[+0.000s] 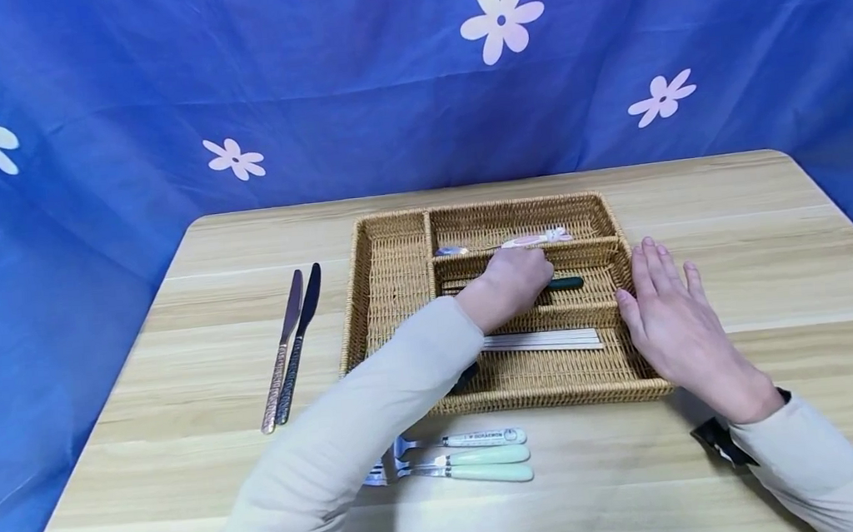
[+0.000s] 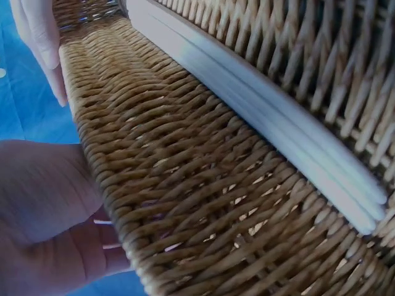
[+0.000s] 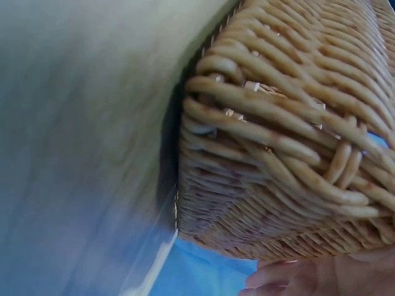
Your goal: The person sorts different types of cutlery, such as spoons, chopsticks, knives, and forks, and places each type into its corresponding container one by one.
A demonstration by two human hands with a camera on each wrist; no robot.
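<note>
My left hand reaches down into the middle compartment of the wicker tray, knuckles up, fingertips hidden. A dark green handle sticks out to its right; whether the fingers grip it cannot be seen. In the left wrist view, that hand is partly behind the wicker wall, beside white chopsticks. With straight fingers my right hand lies against the tray's right wall; part of it shows below the wicker in the right wrist view.
Two dark knives lie left of the tray. In front are several pieces of cutlery, two with mint handles. The back compartment holds a pink-and-white handle; white chopsticks and a dark item lie in the front one.
</note>
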